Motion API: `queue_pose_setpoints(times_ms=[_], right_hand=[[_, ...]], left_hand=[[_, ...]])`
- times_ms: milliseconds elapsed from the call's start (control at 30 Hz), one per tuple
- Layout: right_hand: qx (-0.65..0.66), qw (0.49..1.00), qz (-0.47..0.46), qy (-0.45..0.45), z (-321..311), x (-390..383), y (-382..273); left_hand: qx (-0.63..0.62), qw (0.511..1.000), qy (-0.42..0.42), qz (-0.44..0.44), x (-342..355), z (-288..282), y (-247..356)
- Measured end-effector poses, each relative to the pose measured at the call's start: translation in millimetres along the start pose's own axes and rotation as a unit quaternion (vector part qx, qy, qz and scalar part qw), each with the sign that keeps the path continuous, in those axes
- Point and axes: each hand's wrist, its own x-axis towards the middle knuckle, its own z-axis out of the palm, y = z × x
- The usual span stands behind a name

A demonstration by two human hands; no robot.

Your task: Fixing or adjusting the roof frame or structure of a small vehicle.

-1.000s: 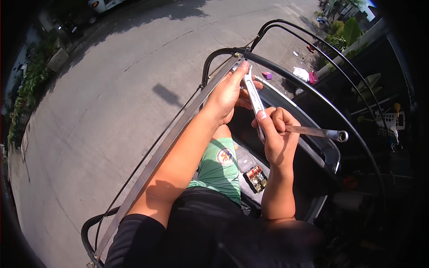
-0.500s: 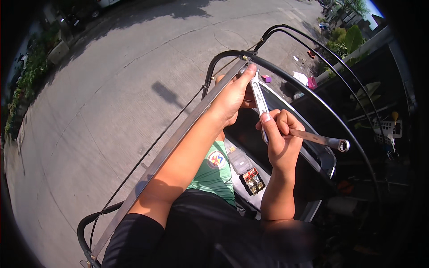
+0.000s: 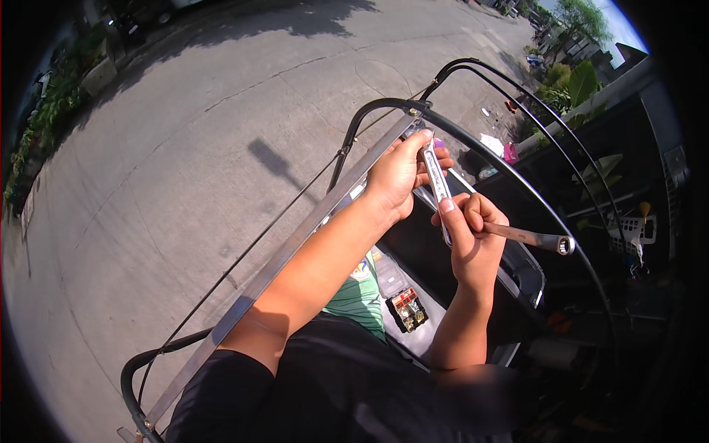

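Note:
My right hand is closed around two wrenches. One, a shiny combination wrench, points up and away from my thumb. The other, a duller wrench, sticks out to the right and ends in a ring. My left hand is at the upper end of the shiny wrench, thumb against its head and fingers curled behind it. That head sits just below the far end of a flat metal bar, where a bolt joins the bar to a black tube frame. What the wrench's jaw touches is hidden.
An opened organizer box with small metal hardware lies on a pale surface below my right forearm. A thin black cord runs along the bar's left side. Beyond lies concrete pavement; a white basket is at the right.
The view has shifted, so the frame and both hands appear slightly lower. My left thumb has tipped toward the right over the wrench head, and its fingers show more behind. Both wrenches remain in my right hand.

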Motion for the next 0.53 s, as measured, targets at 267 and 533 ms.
queue_pose_setpoints(times_ms=[267, 533], right_hand=[[-0.017, 1.0, 0.018, 0.005, 1.0, -0.1, -5.3], [0.001, 1.0, 0.005, 0.004, 0.3, 0.0, 0.5]], left_hand=[[0.032, 0.999, 0.022, 0.014, -4.0, 1.0, -0.5], [0.028, 0.998, 0.016, 0.048, 2.6, -3.1, -1.7]])
